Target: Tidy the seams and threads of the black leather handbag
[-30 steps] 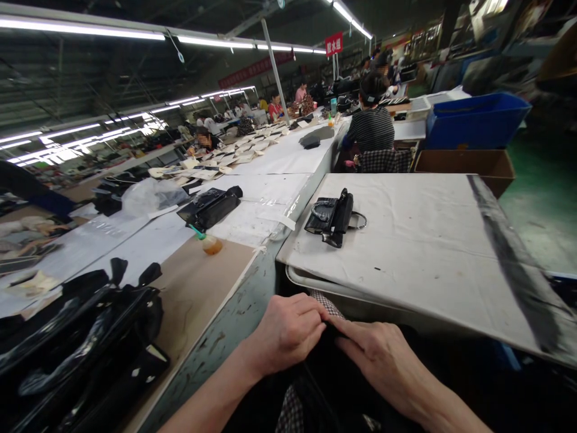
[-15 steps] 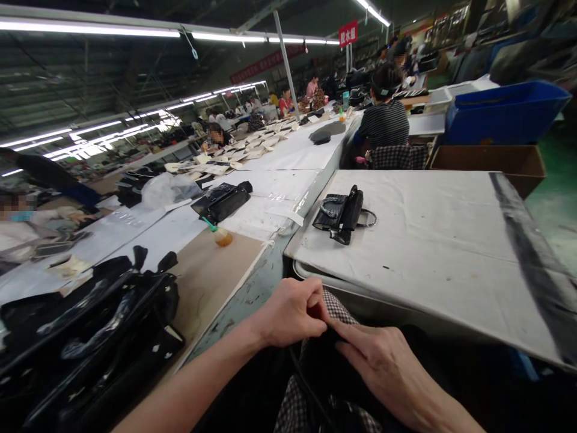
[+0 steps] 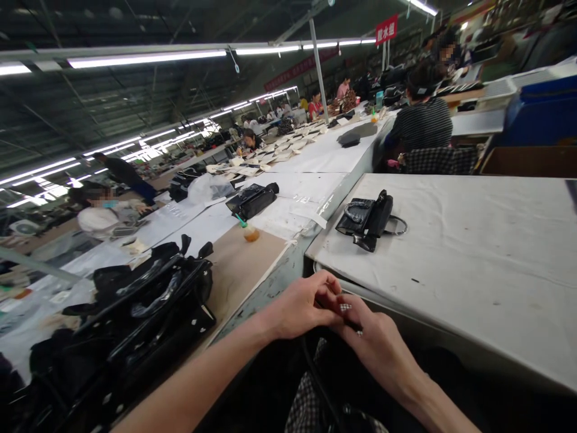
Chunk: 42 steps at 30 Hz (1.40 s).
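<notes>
My left hand (image 3: pixel 311 304) and my right hand (image 3: pixel 372 331) meet at the fingertips above my lap, beside the table edge. The fingers of both are curled and pinched together; what they hold, if anything, is too small or hidden to name. Below them a thin black strap (image 3: pixel 315 376) runs down over checkered cloth (image 3: pixel 301 400). Beyond my hands a small black glossy bag (image 3: pixel 367 218) with a round handle lies on the pale right-hand table (image 3: pixel 469 240).
Black bags (image 3: pixel 153 313) are piled at the left. A bottle of amber liquid with a green nozzle (image 3: pixel 250 233) stands near another black bag (image 3: pixel 253 200). A person in a striped top (image 3: pixel 424 123) sits ahead; blue bin (image 3: pixel 543 111) at right.
The view has swung left, so the scene sits further right. My right hand's fingers, straighter before, are now more bent and closer in against my left fingertips.
</notes>
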Tool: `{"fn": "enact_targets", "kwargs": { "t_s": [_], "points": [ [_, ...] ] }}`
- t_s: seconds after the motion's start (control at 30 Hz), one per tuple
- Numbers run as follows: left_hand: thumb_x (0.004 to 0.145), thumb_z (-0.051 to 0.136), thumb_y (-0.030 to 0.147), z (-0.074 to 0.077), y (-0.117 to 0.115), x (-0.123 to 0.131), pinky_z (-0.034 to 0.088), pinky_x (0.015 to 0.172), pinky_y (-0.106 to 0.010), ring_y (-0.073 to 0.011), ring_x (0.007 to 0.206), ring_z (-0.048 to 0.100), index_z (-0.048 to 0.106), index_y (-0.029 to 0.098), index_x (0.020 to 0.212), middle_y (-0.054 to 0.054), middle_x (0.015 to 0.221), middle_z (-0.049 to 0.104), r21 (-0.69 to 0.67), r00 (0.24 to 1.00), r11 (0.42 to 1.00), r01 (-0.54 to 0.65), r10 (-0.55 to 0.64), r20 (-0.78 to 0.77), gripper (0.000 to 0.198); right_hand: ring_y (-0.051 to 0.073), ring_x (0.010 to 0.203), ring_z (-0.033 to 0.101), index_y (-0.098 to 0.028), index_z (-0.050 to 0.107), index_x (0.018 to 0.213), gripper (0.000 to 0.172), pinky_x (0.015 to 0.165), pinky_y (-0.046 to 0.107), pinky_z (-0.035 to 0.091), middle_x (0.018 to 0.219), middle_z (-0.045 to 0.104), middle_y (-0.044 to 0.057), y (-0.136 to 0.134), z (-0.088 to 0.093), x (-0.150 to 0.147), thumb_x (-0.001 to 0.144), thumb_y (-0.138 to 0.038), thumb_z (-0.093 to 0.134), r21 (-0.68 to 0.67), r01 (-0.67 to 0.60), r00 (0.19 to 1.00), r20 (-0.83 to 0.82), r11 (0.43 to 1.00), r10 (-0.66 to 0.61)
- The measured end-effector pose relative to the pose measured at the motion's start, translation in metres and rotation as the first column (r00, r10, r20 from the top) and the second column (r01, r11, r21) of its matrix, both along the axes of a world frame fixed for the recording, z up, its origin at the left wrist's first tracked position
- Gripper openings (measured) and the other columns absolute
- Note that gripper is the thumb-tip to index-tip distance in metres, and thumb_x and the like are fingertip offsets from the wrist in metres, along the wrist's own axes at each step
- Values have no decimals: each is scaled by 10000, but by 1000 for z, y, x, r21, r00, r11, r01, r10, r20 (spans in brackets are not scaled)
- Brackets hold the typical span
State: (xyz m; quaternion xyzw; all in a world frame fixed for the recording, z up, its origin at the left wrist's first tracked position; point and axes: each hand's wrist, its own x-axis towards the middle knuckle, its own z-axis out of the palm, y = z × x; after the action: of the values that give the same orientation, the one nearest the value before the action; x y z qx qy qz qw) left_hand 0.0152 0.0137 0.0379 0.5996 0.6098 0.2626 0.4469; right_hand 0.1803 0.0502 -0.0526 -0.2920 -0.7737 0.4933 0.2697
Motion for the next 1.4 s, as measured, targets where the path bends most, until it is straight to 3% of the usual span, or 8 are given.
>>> {"fn": "enact_targets", "kwargs": {
  "t_s": [0.07, 0.17, 0.3, 0.5, 0.8, 0.97, 1.23, 1.4],
  "points": [
    [775, 688, 121, 0, -15, 2, 547, 798, -295, -185, 962, 638, 521, 192, 1039, -56, 1054, 653, 133, 996, 987, -86, 90, -24, 320, 257, 941, 711, -247, 505, 1217, 341, 808, 395, 534, 1010, 755, 23, 2, -5, 0, 877, -239, 526, -26, -5, 1000, -28, 1000, 5],
    [672, 786, 95, -6, -40, 9, 522, 915, -368, -236, 1117, 571, 501, 209, 918, -70, 1252, 563, 341, 944, 927, -158, 243, -224, 394, 244, 980, 704, -253, 518, 1194, 338, 857, 412, 535, 1027, 755, 18, 3, -10, 1, 858, -221, 522, -55, 6, 999, -37, 998, -8],
    [680, 715, 1, -21, -58, 17, 537, 851, -396, -252, 1037, 606, 463, 214, 850, -54, 1164, 600, 497, 800, 866, -58, 338, -496, 372, 226, 957, 711, -270, 531, 1133, 286, 848, 389, 555, 1010, 755, -3, 1, -12, -2, 851, -221, 535, -61, 38, 999, -24, 997, -40],
    [837, 529, 26, -34, -55, 15, 549, 735, -344, -221, 885, 654, 500, 195, 870, -60, 1011, 642, 628, 681, 774, 78, 419, -601, 174, 214, 888, 727, -282, 527, 1076, 197, 782, 341, 581, 966, 757, -21, -2, -17, -9, 881, -264, 541, -1, 81, 996, -41, 997, -81],
    [889, 520, 46, -36, -52, 11, 545, 701, -256, -163, 815, 665, 558, 178, 834, -47, 944, 667, 664, 775, 744, 80, 373, -511, 148, 176, 768, 721, -287, 592, 1045, 130, 679, 255, 564, 913, 735, -28, -1, -15, -5, 939, -249, 525, 152, 59, 997, -52, 987, -52],
    [893, 506, 43, -37, -49, 13, 558, 717, -254, -160, 815, 663, 578, 179, 837, -52, 943, 672, 684, 780, 727, 58, 395, -486, 164, 182, 962, 695, -265, 593, 1142, 216, 852, 286, 563, 1139, 691, 26, 1, -19, -4, 969, -201, 480, 277, 59, 993, -117, 959, -27],
    [865, 544, 23, -47, -43, 11, 556, 731, -252, -152, 823, 650, 586, 176, 836, -59, 924, 662, 710, 888, 704, -12, 334, -316, 161, 159, 860, 691, -240, 623, 1114, 215, 790, 247, 558, 1009, 698, 17, 1, -16, -1, 970, -167, 481, 256, 73, 986, -167, 964, -30],
    [846, 544, -8, -52, -43, 4, 557, 749, -271, -157, 847, 639, 581, 166, 875, -75, 967, 666, 733, 910, 678, 57, 267, -318, 181, 154, 837, 690, -250, 650, 1079, 216, 763, 230, 543, 985, 709, 3, 2, -15, -1, 966, -164, 487, 214, 61, 988, -153, 975, -28]
  ]
}}
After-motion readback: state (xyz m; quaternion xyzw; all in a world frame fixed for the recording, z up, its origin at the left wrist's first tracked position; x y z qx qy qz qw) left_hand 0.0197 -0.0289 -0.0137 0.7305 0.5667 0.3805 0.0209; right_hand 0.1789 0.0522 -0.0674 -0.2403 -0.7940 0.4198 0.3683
